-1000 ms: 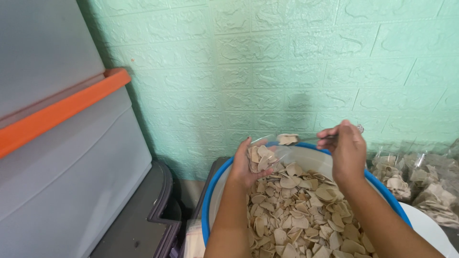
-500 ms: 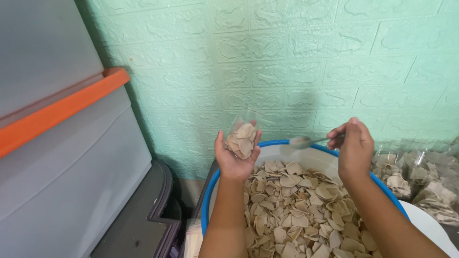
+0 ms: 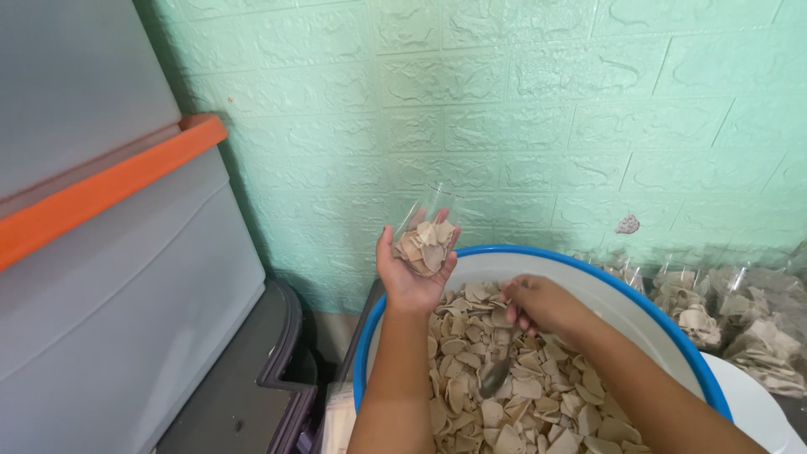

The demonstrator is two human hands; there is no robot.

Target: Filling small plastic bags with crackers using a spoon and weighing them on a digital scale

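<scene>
My left hand (image 3: 409, 273) holds up a small clear plastic bag (image 3: 426, 235) partly filled with pale beige chips, above the near-left rim of a big white basin with a blue rim (image 3: 624, 294). The basin is heaped with the same flat beige chips (image 3: 504, 395). My right hand (image 3: 538, 304) is down inside the basin, gripping a metal spoon (image 3: 496, 372) whose bowl digs into the chips.
Several filled clear bags of chips (image 3: 731, 315) lie to the right along the green brick-pattern wall (image 3: 521, 118). A grey plastic drawer unit with an orange band (image 3: 109, 252) stands at the left, a dark tray (image 3: 252, 387) at its foot.
My right hand dropped from level with the bag down into the basin, spoon now in the chips. The left hand lifted the bag upright and holds it still.
</scene>
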